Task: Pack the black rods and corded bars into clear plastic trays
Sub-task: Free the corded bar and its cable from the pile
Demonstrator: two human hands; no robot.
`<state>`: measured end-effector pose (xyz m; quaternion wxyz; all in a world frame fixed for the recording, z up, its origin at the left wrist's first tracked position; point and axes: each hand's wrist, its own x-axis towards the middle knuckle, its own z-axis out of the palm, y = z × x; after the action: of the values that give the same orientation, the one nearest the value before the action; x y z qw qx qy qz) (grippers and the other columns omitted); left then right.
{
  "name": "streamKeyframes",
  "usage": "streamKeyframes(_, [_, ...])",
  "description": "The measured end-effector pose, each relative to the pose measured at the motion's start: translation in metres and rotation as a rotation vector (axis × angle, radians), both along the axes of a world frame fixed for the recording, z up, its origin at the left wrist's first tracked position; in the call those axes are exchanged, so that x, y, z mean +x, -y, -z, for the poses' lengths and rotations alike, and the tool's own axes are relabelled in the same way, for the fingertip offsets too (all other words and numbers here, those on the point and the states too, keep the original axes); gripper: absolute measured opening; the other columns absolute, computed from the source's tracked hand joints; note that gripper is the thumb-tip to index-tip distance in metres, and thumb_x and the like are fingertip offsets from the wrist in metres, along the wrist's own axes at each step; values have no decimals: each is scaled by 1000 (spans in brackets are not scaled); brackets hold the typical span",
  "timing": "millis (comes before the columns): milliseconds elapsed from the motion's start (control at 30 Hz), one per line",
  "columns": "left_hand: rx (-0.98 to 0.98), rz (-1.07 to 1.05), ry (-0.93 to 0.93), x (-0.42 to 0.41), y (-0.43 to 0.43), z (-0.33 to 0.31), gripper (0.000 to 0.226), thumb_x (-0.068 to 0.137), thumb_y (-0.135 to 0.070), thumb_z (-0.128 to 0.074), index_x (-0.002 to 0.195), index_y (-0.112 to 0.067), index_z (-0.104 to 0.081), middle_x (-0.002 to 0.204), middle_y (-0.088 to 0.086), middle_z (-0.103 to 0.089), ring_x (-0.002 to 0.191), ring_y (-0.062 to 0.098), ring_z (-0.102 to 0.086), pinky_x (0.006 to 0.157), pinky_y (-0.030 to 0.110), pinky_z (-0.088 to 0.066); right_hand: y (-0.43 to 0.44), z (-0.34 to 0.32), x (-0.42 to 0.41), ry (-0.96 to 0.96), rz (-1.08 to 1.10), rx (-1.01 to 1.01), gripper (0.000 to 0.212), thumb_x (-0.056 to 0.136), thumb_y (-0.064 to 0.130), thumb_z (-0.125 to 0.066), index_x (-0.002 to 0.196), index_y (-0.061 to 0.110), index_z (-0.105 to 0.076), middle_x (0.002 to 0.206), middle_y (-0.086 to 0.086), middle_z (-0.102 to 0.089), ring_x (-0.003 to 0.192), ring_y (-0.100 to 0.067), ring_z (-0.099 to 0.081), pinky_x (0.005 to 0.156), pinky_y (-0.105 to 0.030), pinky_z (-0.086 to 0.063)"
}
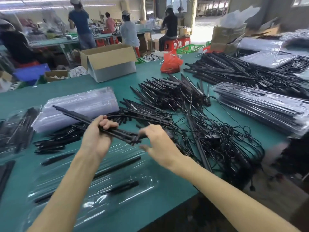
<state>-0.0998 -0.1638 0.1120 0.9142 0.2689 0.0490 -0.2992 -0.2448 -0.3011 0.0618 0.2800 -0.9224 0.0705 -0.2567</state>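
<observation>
Finding: my left hand (98,134) had its fingers curled fully round a bundle of black rods (71,114). It gripped the bundle toward its near end and held it above the green table (167,190).

My right hand (158,144) was at the bundle's near tip, fingers bent and thumb spread below. Motion blur kept me from telling whether it pinched the rods or only touched them.

A clear plastic tray (100,208) lay directly beneath, with a few rods already seated in it.

Assessment: the rods looked slim, stiff and light, with smooth surfaces likely to slide against one another. I judged that a grip nearer mid-length would balance them better.

The corded bars (217,139) lay in a tangle to the right, touching one another. I judged their cords limp and prone to snagging, so each should be taken by the rigid bar, not the cord.
</observation>
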Motion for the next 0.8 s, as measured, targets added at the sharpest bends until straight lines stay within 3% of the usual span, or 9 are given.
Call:
streamKeyframes(33, [-55, -12, -47, 5, -11, -2, 27, 104, -9, -43, 78, -11, -45, 57, -8, -34, 46, 5, -29, 61, 15, -39, 7, 5, -4, -23, 28, -199, 30, 93, 17, -67, 123, 17, -64, 114, 3, -65, 113, -17, -51, 110, -35, -33])
streamKeyframes(100, [-144, -33, -118, 17, -33, -5, 30, 103, -6, -44, 74, -12, -44, 56, -8, -34, 45, 4, -28, 54, 13, -33, 21, 8, -12, -142, 88, -425, 27, 96, 8, -58, 119, 21, -65, 112, 6, -66, 112, -17, -53, 112, -32, -27])
streamKeyframes(200, [-37, -23, -67, 27, -60, -1, 25, 97, -5, -47, 75, -14, -42, 56, -10, -31, 43, 3, -27, 48, 12, -31, 36, 10, -19, -266, 81, -388, 43, 86, -11, -54, 119, 15, -63, 102, 0, -67, 97, -22, -55, 96, -30, -39])
streamKeyframes(300, [168, 89, 26, 24, -70, 11, 20, 96, -10, -51, 78, -15, -44, 57, -12, -30, 42, 3, -27, 44, 13, -27, 26, 6, -19, -193, 119, -417, 44, 85, -12, -58, 121, 14, -62, 97, -1, -67, 95, -21, -55, 93, -25, -37])
streamKeyframes(433, [553, 187, 361, 10, -61, 23, 13, 99, -16, -56, 90, -6, -56, 59, -6, -33, 39, 3, -29, 35, 14, -23, -9, -19, -6, -186, 87, -416, 40, 83, -14, -56, 118, 6, -58, 101, -6, -70, 91, -28, -63, 85, -31, -38])
streamKeyframes(533, [754, 343, 666, -4, -51, 23, 33, 86, -35, -74, 99, -4, -70, 73, 2, -57, 54, 10, -50, 35, 17, -30, -35, -38, 10, -209, 100, -468, 38, 80, -15, -55, 111, 7, -54, 105, -8, -68, 86, -29, -65, 69, -32, -35])
streamKeyframes(633, [856, 547, 813, -17, -42, 21, 54, 76, -66, -76, 98, -17, -78, 102, 3, -76, 79, 14, -68, 41, 18, -38, -52, -49, 22, -227, 118, -407, 28, 84, -5, -60, 107, 7, -52, 105, -11, -67, 90, -34, -66, 65, -34, -32])
streamKeyframes(700, [837, 609, 805, -22, -39, 24, 54, 72, -71, -76, 86, -19, -77, 94, 4, -75, 72, 15, -66, 39, 18, -36, -55, -49, 27, -233, 143, -378, 27, 85, -2, -63, 108, 7, -51, 106, -12, -67, 93, -35, -66, 65, -35, -34])
streamKeyframes(800, [764, 589, 812, -24, -41, 31, 46, 73, -62, -82, 79, -18, -72, 67, 1, -49, 53, 14, -45, 36, 16, -30, -48, -39, 23, -224, 168, -362, 25, 88, -3, -59, 108, 8, -49, 105, -10, -66, 90, -34, -67, 63, -34, -34])
